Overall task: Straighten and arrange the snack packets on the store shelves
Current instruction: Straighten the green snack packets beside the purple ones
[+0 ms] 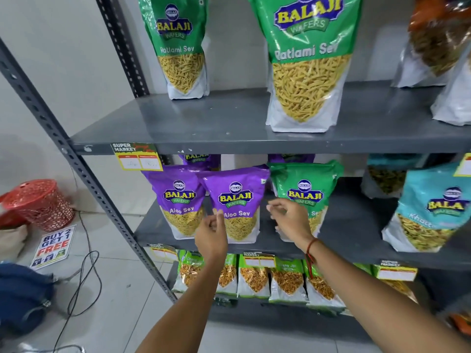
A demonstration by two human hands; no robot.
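Observation:
Two purple Aloo Sev packets stand on the middle shelf (356, 225): one at the left (178, 197) and one beside it (235, 194), leaning a little. A green packet (305, 184) stands to their right. My left hand (211, 233) hovers in front of the second purple packet's lower left, fingers loosely curled, holding nothing. My right hand (290, 220) is in front of the green packet's lower half, fingers apart, empty. On the top shelf (204, 123) stand a small green Ratlami Sev packet (181, 47) and a large one (305, 62).
A teal packet (428, 207) stands at the middle shelf's right. Several small green packets (254, 278) line the lower shelf. A slotted grey upright (84, 169) frames the left side. On the floor lie a red basket (40, 202), a sign (53, 245) and a black cable (86, 281).

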